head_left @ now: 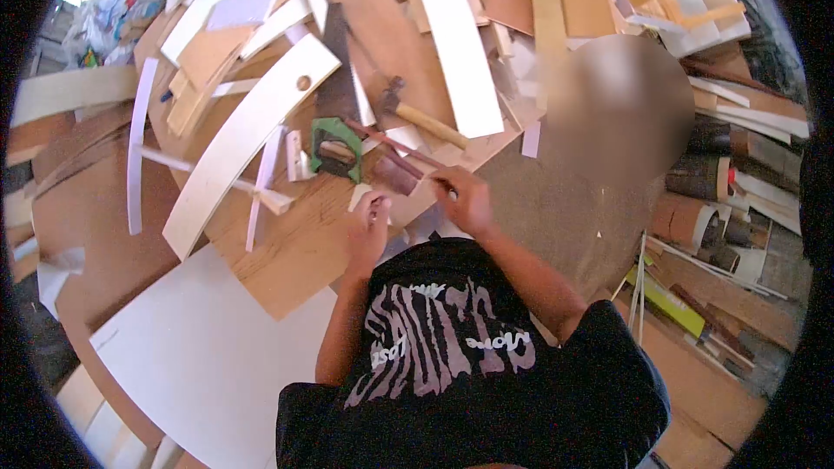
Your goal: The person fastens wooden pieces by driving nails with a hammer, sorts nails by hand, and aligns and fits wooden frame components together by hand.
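My left hand [372, 219] is closed, fingertips pinched together, in front of the work surface. Whatever it may hold is too small to name. To its right, my right hand [465, 201] is curled closed, its grip hidden by the fingers. A thin dark red bar [395, 144] runs up to the right hand's knuckles; I cannot tell whether it is held. Between the hands lies a brownish piece [396, 175]. Just beyond them rest a handsaw [337, 61] with a green handle [323, 149] and a hammer [430, 124] with a wooden handle.
A curved white board [252, 135] with a round hole lies left of the saw. Wood offcuts cover the back, including a long white strip [456, 43]. A large white sheet [217, 360] is at lower left. Wood scraps and a yellow-green level-like bar [678, 308] lie at right.
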